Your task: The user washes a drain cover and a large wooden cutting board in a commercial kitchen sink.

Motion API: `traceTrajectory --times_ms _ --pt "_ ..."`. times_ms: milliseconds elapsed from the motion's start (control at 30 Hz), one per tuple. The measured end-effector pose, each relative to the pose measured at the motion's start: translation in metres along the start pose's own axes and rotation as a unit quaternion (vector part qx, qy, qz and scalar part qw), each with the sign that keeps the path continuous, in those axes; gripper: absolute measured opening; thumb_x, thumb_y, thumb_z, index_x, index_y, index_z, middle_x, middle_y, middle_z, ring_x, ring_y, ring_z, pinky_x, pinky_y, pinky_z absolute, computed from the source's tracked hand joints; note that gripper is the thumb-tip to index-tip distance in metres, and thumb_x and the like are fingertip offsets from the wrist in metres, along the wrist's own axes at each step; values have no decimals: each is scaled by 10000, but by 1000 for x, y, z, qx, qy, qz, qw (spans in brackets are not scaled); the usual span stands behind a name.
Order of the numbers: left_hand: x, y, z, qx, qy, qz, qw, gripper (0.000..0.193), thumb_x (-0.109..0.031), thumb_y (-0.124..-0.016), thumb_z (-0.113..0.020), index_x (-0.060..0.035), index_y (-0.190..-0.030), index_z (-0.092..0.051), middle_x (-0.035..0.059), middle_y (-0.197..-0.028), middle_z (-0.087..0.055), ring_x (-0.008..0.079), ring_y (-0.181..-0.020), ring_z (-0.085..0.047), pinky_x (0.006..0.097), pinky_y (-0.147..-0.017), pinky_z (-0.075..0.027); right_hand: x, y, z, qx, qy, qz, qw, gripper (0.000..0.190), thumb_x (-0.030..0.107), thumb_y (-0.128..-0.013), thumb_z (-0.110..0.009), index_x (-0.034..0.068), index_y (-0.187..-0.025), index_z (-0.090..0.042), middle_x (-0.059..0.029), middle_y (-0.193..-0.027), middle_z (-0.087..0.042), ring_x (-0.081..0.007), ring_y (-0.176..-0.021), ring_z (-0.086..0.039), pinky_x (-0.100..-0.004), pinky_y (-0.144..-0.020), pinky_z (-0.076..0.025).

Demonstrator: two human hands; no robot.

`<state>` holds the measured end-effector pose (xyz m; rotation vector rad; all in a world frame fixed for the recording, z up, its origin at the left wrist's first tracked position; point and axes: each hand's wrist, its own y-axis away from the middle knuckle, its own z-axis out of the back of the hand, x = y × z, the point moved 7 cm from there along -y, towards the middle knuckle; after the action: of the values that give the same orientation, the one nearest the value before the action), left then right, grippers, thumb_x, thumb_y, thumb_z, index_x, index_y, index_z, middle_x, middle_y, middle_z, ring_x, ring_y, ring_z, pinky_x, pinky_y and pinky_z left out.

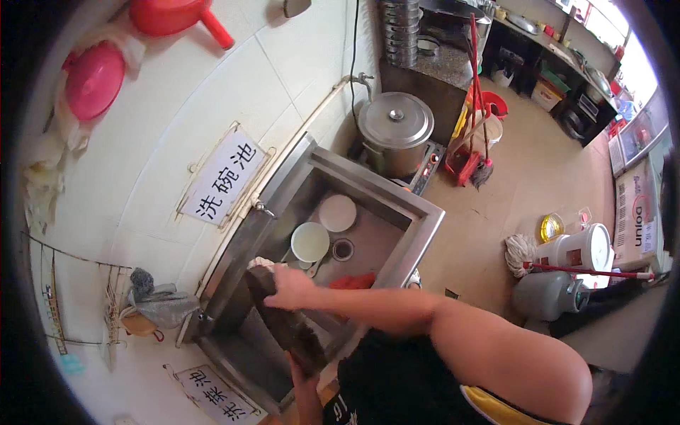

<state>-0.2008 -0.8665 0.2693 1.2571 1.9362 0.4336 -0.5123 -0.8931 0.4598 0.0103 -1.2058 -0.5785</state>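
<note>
A long dark slab-like object (284, 326) is held slantwise over the divider of a two-basin stainless steel sink (433, 215). My left hand (304, 378) grips its near end from below, partly hidden by the slab. At the far end is my right hand (291, 289), its thumb against the dark surface and its fingers bunched on a pale cloth (260, 262). Just beyond, a pale green bowl (310, 242) and a white round dish (337, 213) rest in the far basin. A red item (351, 281) lies there too, partly behind my right forearm.
A metal tap (264, 208) juts from the tiled wall. Past the sink, a lidded steel pot (396, 121) stands on a burner with lit red indicators. Brooms and a red dustpan (465, 164) lean beyond it. On the floor at right are a gas cylinder (547, 295) and a mop (519, 255).
</note>
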Motion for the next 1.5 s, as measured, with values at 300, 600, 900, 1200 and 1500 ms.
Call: traceTrajectory --times_ms 300,600,900,1200,1500 --pt "36 -66 -100 -82 -316 -120 938 623 -412 -955 -653 -83 -1434 -429 110 -1374 -545 276 -1202 -560 444 -1006 -465 -193 80 181 -213 -84 -117 966 764 575 -753 -743 -39 -1178 -580 -245 -1125 -663 -382 -1081 -636 -443 -934 -497" --pt "111 -187 -202 -82 -587 -189 783 656 -372 -826 -809 26 -1279 -551 123 -1168 -670 277 -962 -658 394 -877 -517 -332 131 295 -378 -41 -195 904 717 632 -791 -717 -31 -1043 -613 -238 -998 -692 -361 -963 -672 -440 -844 -507" --pt "137 -185 -283 -145 -683 -176 694 781 -559 -750 -798 24 -1231 -601 208 -1204 -673 354 -1117 -648 425 -957 -499 -439 136 312 -407 -105 -201 885 615 529 -825 -750 -41 -1015 -620 -194 -960 -691 -308 -901 -659 -397 -823 -503" --pt "170 -220 -241 -74 -731 -32 678 1023 -667 -754 -739 89 -1381 -456 289 -1331 -567 392 -1232 -567 446 -1026 -456 -478 133 311 -368 -166 -166 899 516 432 -918 -704 -45 -1097 -622 -121 -1015 -669 -214 -925 -605 -348 -846 -486" --pt "124 -196 -248 57 -701 -174 690 750 -461 -871 -724 21 -1393 -483 234 -1307 -602 317 -1188 -595 398 -1017 -459 -411 127 335 -428 223 -123 867 551 419 -930 -680 -56 -1198 -599 -173 -1079 -660 -276 -997 -625 -407 -900 -489"
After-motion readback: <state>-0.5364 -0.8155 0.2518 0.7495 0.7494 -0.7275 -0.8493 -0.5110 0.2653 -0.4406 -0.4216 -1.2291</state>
